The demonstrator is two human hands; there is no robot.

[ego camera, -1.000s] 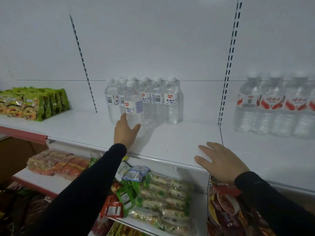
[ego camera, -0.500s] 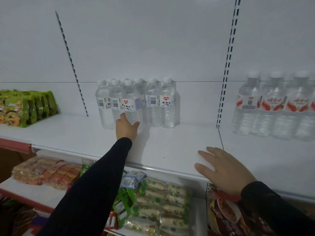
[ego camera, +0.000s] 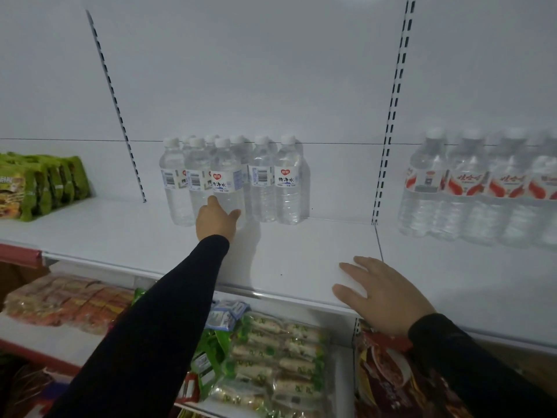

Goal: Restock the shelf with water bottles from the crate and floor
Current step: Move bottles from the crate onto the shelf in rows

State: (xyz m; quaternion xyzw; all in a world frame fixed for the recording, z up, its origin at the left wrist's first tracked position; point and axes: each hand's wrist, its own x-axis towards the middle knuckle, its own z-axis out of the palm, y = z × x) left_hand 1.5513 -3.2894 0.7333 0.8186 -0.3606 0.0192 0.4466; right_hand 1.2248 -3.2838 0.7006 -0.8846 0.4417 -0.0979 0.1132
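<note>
From the head view, my left hand point(ego camera: 217, 219) reaches deep onto the shelf point(ego camera: 301, 254), fingers and thumb wrapped round the lower part of a water bottle point(ego camera: 226, 179) that stands upright at the front of the blue-label bottle group point(ego camera: 272, 179). My right hand point(ego camera: 384, 292) lies flat, fingers spread, on the shelf's front edge and holds nothing. I judge the step to be seating this bottle in line with its neighbours. To do it well I would keep the grip low, slide the base rather than lift it, stop when it touches the bottles beside it, leave the label facing out, then let go straight back so nothing tips.

The shelf is white, with a slotted upright point(ego camera: 391, 110) dividing the bays. To the right stand red-label bottles point(ego camera: 470, 182), well apart from mine; far left lie green snack packs point(ego camera: 39, 185). Below are wrapped snacks point(ego camera: 271, 351). The room is dim. No crate or floor shows here.
</note>
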